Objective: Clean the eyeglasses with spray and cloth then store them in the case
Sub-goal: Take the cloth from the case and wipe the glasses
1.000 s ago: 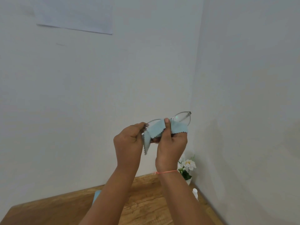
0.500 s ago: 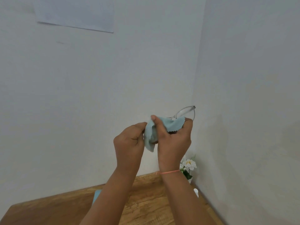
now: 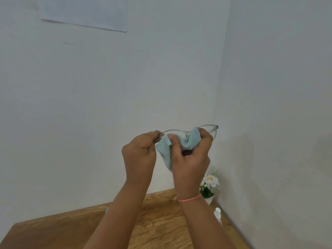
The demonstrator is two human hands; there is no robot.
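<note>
I hold the clear-framed eyeglasses (image 3: 212, 128) up in front of the wall, well above the wooden table (image 3: 161, 223). My left hand (image 3: 139, 155) pinches the frame's left end. My right hand (image 3: 190, 159) grips the light blue cloth (image 3: 188, 141), which is wrapped over the middle of the frame and one lens, thumb on the near side. The right lens sticks out past my fingers. A white spray bottle (image 3: 218, 215) stands on the table by the right wall. A small light blue edge (image 3: 107, 210) shows behind my left forearm; I cannot tell what it is.
A small pot of white flowers (image 3: 209, 186) stands in the table's back right corner, close to the spray bottle. Walls close the table in at the back and right. A sheet of paper (image 3: 84, 13) hangs high on the back wall.
The cloth has shifted along the frame under my right hand, and more of the left rim now shows. The glasses sit more level than half a second ago.
</note>
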